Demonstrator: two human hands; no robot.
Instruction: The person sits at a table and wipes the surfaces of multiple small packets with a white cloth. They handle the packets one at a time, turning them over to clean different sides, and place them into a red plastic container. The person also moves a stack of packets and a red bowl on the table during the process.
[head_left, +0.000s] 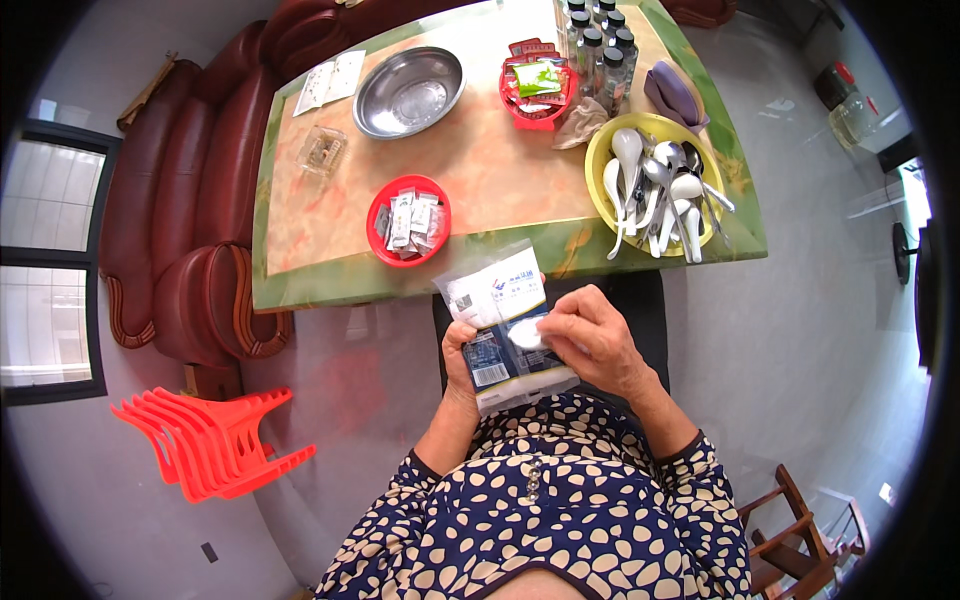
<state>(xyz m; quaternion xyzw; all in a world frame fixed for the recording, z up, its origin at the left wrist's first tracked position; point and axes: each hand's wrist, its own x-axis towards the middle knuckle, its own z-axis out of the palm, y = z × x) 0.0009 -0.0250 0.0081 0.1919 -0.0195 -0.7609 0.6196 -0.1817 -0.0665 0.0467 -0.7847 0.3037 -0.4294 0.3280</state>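
Note:
In front of my body, just off the table's near edge, my left hand (459, 362) grips a flat plastic packet (487, 345) in white and dark blue, thumb across its front. The packet is tilted, with a clear margin along its top. Over its right half, the fingertips of my right hand (597, 340) are pinched together on a small white oval piece (525, 333). Whether that piece is loose or joined to the packet I cannot tell. Beyond my hands, a red basket (409, 260) of small white sachets sits on the table.
The green-bordered table (480, 190) also bears a steel basin (409, 92), a small clear tray (322, 151), a red basket (539, 123) of packets, several dark-capped bottles (612, 80) and a yellow bowl (600, 150) of spoons. Stacked red plastic stools (215, 440) stand at left, a wooden chair (795, 535) at lower right.

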